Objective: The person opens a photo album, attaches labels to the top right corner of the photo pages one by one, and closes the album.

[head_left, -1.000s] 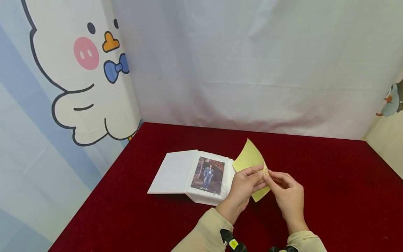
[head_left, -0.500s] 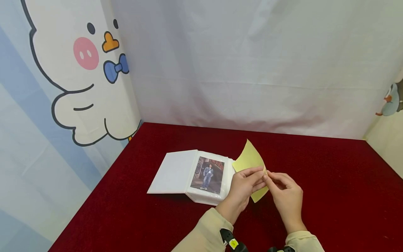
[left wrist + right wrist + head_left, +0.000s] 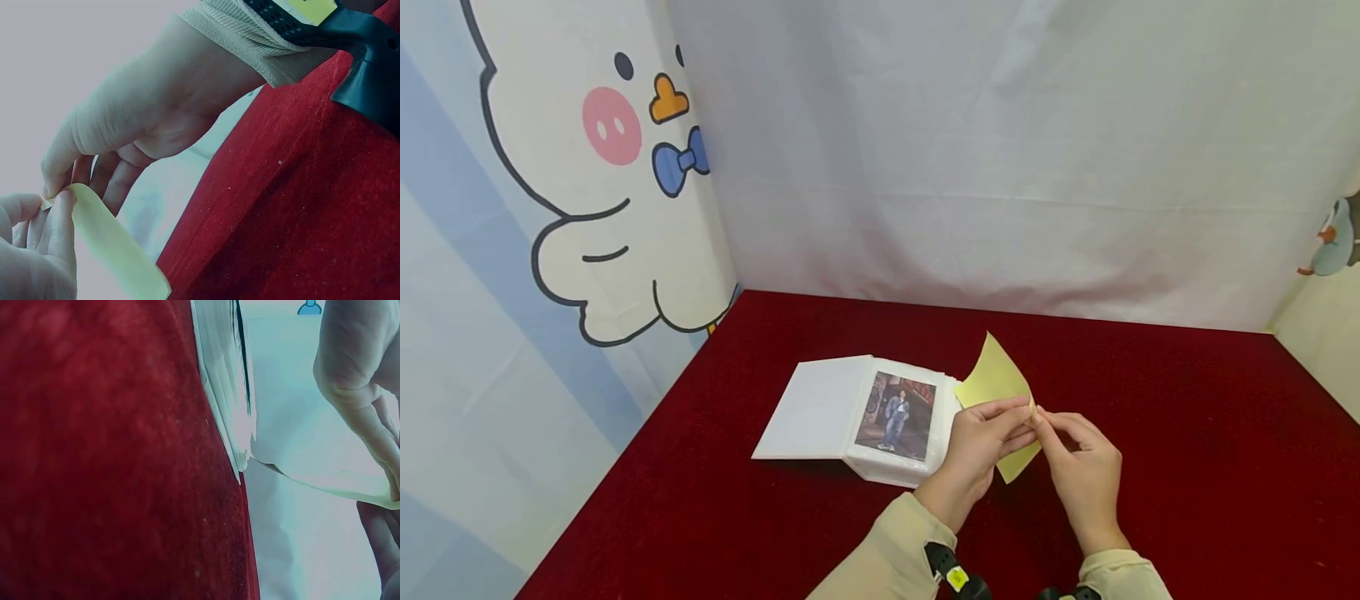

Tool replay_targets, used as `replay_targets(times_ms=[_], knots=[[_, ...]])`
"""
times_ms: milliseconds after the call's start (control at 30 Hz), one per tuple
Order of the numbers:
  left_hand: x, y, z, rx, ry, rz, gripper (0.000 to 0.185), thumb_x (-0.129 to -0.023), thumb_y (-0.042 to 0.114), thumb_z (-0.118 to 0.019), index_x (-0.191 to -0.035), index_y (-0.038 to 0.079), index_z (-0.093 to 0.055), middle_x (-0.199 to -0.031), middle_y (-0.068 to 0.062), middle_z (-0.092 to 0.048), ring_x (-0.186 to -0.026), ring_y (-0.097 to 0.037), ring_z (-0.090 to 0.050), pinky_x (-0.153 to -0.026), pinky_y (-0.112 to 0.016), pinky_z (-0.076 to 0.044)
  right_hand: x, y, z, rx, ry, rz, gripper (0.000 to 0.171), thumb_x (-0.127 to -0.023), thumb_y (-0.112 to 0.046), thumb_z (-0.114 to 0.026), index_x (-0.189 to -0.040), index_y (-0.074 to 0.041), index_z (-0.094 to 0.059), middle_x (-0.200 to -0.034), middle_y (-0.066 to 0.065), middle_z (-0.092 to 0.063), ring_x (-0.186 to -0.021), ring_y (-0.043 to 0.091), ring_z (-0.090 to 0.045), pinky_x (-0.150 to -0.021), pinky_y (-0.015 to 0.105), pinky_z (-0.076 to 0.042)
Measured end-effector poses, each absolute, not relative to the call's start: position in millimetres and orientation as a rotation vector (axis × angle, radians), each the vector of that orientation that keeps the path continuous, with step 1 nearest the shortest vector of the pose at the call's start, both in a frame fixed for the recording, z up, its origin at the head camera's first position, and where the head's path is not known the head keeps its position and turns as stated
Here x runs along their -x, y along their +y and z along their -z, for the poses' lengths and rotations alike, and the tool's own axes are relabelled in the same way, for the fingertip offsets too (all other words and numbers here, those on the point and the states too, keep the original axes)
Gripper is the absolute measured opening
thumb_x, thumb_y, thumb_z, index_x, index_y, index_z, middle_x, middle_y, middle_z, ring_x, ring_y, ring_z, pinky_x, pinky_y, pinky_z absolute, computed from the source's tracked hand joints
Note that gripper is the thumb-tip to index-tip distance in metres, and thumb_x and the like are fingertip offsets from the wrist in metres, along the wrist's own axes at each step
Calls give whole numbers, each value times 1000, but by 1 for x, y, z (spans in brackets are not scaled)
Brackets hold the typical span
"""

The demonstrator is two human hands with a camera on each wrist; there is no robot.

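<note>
Pinching one corner of the yellow backing sheet point(image 3: 996, 385) between left hand point(image 3: 981, 442) and right hand point(image 3: 1078, 458), just right of the open photo album point(image 3: 857, 417): thin, limp, crease-prone, best gripped at edges.

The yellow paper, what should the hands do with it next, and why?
Probably peel its corner apart. Both hands, left hand and right hand, pinch the same edge of the yellow paper, fingertips meeting there. It is held above the red table, just right of the open photo album, so it likely goes there after.
</note>
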State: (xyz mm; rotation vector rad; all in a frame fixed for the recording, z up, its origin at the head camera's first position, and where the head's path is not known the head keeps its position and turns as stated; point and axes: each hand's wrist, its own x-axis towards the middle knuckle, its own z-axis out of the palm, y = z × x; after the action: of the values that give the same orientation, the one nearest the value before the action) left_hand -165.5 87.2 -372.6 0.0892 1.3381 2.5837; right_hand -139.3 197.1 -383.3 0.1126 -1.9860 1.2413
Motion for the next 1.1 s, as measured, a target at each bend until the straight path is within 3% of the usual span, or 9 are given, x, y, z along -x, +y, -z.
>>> replay_targets(times_ms=[233, 400, 600, 833, 1100], knots=[[167, 88, 374, -30, 1355, -2586, 19, -84, -3, -64, -102, -8, -68, -91, -19, -67, -75, -18, -67, -74, -32, -53, 140, 199, 386, -69, -2003, -1189, 6, -80, -2, -71, -85, 0, -74, -82, 8, -70, -66, -3, -57, -55, 10, -43], [168, 89, 375, -41, 1357, -2602, 20, -84, -1, -64, -103, -8, -67, -90, -19, -68, -78, -19, -67, -75, -32, -53, 141, 200, 386, -119, -1973, -1356, 14, -78, 3, -72, -92, 2, -72, -88, 14, -69, -72, 0, -63, -62, 12, -50], [169, 88, 376, -41, 1337, -2595, 21, -84, -1, -64, -103, -9, -67, -92, -19, -68, -79, -19, -67, -75, -33, -53, 143, 201, 388, -139, -1966, -1392, 16, -74, 11, -71, -89, 9, -70, -89, 18, -69, -74, -2, -63, -64, 12, -49], [169, 86, 375, -48, 1322, -2586, 20, -83, -1, -65, -101, -10, -67, -91, -20, -68, -80, -20, -67, -75, -33, -53, 144, 202, 390, -221, -1970, -1232, 11, -74, 7, -73, -85, 4, -72, -85, 15, -69, -76, -4, -59, -65, 9, -45], [169, 89, 377, -67, 1347, -2592, 22, -84, -2, -63, -104, -12, -65, -91, -18, -67, -73, -15, -66, -75, -32, -53, 145, 204, 393, -199, -1972, -1119, 6, -78, 5, -71, -83, 2, -73, -78, 12, -69, -64, -6, -54, -55, 9, -41]])
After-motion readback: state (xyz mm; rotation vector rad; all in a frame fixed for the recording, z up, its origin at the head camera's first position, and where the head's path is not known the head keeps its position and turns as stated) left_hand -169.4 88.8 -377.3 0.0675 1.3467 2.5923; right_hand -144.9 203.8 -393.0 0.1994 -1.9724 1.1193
